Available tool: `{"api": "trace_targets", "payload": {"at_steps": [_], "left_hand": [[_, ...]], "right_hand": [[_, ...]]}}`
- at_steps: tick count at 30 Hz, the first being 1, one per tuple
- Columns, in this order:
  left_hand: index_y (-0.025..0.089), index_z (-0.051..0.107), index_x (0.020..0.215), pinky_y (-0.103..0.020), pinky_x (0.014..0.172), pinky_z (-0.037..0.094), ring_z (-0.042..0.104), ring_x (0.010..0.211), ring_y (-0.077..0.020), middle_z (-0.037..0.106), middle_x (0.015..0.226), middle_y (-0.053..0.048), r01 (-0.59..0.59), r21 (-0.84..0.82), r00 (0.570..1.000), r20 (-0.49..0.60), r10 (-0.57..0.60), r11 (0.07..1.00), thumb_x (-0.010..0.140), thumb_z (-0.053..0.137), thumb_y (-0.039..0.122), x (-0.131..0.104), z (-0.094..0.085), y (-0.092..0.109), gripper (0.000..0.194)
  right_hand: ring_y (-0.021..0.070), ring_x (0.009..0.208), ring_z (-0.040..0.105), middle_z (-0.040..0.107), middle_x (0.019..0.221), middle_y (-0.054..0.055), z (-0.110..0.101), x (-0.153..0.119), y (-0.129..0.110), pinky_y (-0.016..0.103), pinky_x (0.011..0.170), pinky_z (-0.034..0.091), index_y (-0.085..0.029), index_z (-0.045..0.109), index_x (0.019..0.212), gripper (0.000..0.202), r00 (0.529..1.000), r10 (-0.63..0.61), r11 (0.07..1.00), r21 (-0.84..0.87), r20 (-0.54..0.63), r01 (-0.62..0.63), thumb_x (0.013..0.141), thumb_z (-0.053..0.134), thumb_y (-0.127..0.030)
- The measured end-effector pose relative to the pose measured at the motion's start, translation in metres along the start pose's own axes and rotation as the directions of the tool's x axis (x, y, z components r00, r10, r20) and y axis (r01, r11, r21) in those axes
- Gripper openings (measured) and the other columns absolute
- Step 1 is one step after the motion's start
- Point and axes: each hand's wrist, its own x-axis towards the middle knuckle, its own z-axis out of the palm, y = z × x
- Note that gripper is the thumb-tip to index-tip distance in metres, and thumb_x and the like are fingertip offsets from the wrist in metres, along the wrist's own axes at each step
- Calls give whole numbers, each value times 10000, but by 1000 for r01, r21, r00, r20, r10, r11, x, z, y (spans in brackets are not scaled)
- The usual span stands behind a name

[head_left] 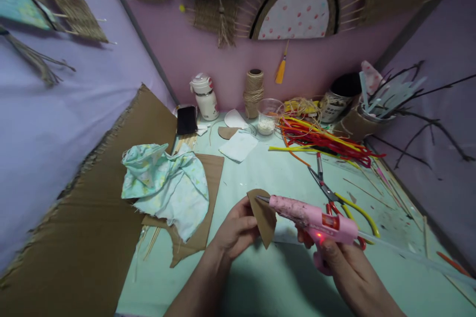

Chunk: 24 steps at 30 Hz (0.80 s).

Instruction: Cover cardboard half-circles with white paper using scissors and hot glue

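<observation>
My left hand [240, 228] holds a small half-round piece of brown cardboard [265, 218] by its left edge, thumb in front, above the table. In my right hand [334, 252] is a pink glue gun [312, 215] with a red light glowing and a clear glue stick at its back. The gun's metal nozzle points left and lies over the upper part of the cardboard; whether it touches cannot be told. Pliers with yellow handles [357, 213] and red-handled scissors, partly hidden, lie behind the gun.
Patterned cloth [167, 183] lies on cardboard [213, 173] at the left. Farther back are a white bottle [206, 99], a twine spool [254, 91], a plastic cup [267, 121] and coloured pipe cleaners [327, 141]. Branches [427, 121] reach out at the right.
</observation>
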Motion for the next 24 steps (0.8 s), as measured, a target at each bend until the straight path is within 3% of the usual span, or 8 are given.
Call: {"api": "trace_targets", "payload": {"at_steps": [12, 19, 24], "left_hand": [[200, 676, 1146, -295, 864, 452, 623, 966, -197, 685, 1056, -62, -5, 14, 1000, 23, 5, 1000, 628, 832, 199, 0, 0, 0, 541], [191, 682, 1120, -303, 847, 459, 630, 968, -217, 684, 1089, -80, -31, 18, 999, 18, 30, 999, 613, 843, 223, 0, 3, 2, 532], [188, 657, 1155, -359, 883, 463, 621, 1039, -276, 678, 1127, -108, -34, 43, 999, 4, 34, 998, 611, 843, 255, -1, 1, 1, 579]], "right_hand": [[139, 491, 415, 481, 540, 0, -1, 3, 6, 254, 465, 402, -181, 623, 705, 604, 997, -27, 999, -18, 75, 29, 849, 401, -724], [130, 505, 392, 478, 575, -6, -2, 0, 7, 256, 477, 367, -169, 627, 777, 600, 999, 49, 999, 14, 19, -49, 857, 404, -721], [123, 501, 397, 523, 620, 10, -6, 0, 19, 247, 458, 351, -169, 616, 786, 555, 999, 24, 1000, -1, 23, -24, 877, 415, -678]]}}
